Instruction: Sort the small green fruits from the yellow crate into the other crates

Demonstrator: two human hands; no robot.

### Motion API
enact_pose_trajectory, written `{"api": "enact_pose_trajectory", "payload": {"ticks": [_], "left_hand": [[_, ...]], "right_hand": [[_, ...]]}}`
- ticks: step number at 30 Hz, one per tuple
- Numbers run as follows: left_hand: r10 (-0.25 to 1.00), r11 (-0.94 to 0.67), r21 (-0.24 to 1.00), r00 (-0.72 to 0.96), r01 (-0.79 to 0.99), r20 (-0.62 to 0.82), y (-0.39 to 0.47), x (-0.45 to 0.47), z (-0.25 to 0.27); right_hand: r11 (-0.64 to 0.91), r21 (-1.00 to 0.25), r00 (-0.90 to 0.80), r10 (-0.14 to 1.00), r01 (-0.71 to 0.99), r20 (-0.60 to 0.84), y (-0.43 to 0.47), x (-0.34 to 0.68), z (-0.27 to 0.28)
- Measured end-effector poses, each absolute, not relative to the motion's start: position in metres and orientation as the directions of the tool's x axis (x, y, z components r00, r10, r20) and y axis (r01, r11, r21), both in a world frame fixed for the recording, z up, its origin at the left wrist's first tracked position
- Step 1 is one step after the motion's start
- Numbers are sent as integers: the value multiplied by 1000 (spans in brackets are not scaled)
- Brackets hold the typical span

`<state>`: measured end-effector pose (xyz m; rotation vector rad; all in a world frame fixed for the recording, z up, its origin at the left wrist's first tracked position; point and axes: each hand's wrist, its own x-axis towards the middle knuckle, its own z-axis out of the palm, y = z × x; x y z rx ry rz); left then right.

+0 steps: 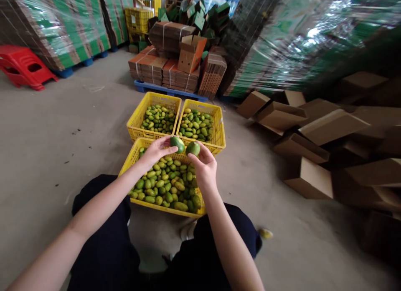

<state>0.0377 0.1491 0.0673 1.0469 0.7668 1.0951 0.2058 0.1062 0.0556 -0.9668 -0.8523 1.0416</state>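
Note:
My left hand (156, 152) pinches a smooth green oval fruit (177, 144) between thumb and fingers. Close beside it, my right hand (206, 165) grips a second green fruit (193, 148), one end of it facing me. Both are held above the near yellow crate (166, 210), which holds many green and yellowish oval fruits (169, 186). Beyond it stand two more yellow crates side by side, a far left crate (133, 126) and a far right crate (219, 128), each with similar fruit inside. My forearms and hands hide part of the near crate.
Flattened cartons (150, 69) are stacked on a blue pallet (171, 91) ahead. Loose cardboard boxes (313, 178) lie along the right. A red stool (28, 65) stands at the left, near wrapped green stacks (69, 27). One yellowish fruit (265, 233) lies on the floor by my right knee.

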Motion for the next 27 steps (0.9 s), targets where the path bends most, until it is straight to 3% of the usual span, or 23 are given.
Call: {"api": "enact_pose_trajectory", "payload": {"ticks": [5,7,10,15,21,27], "left_hand": [[872,489,585,376,-647,-313,146,41,75],[842,537,471,419,-700,-339,145,42,78],[826,561,380,464,-736,-321,144,41,80],[830,550,417,421,-723,-365,145,43,80],[821,567,463,424,-682,-383,145,47,74],[802,596,555,401,-580,-442,147,48,68]], "right_hand": [[-54,-739,31,994,-672,-101,114,212,62],[-143,-695,-65,988,-704,-138,116,213,64],[-156,-715,-63,986,-681,-155,116,208,63],[-92,-794,-17,995,-601,-102,110,195,57],[-150,-771,92,961,-619,-260,112,191,50],[-193,-752,48,957,-630,-286,117,191,43]]}}
